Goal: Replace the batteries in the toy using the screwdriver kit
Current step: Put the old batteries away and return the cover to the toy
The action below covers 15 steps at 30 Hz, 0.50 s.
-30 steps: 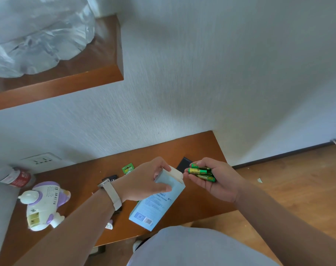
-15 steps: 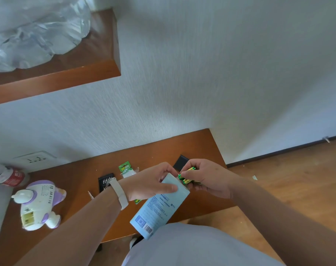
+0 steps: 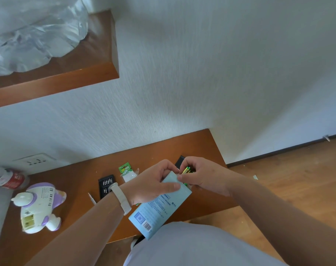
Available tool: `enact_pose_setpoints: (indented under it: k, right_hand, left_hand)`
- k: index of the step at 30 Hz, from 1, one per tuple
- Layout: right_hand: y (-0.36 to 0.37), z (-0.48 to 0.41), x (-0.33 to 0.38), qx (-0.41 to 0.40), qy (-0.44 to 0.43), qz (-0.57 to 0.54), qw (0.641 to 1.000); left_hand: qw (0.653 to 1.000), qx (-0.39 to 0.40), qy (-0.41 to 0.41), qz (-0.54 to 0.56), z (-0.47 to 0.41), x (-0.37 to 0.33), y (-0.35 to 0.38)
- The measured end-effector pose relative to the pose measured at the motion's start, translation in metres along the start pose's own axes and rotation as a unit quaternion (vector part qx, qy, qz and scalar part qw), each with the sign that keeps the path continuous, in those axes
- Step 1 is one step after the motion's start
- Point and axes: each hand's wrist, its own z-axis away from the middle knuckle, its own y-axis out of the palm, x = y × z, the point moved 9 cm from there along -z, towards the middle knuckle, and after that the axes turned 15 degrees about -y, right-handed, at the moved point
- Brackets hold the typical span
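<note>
Batteries [image 3: 186, 169] are pinched by the curled fingers of the right hand [image 3: 203, 178] at the upper end of the blue box [image 3: 159, 208], gripped aslant by the left hand [image 3: 153, 182] (the toy [image 3: 38, 206] lies well left of the box, on the tabletop [image 3: 76, 179]).

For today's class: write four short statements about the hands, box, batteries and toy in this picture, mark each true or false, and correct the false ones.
1. The left hand holds the box. True.
2. The right hand holds a screwdriver. False: it holds green batteries at the top end of the box.
3. The toy lies on the table, apart from both hands. True.
4. The bit tray sits on the wall shelf. False: it lies on the table, behind the left wrist.
</note>
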Motion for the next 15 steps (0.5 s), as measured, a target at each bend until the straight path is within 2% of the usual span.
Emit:
enact_pose_setpoints:
  k: [15]
  right_hand:
    - [-0.006, 0.004, 0.011, -0.049, -0.028, -0.023, 0.998]
  left_hand:
    - [0.989, 0.007, 0.044, 0.139, -0.005, 0.0, -0.004]
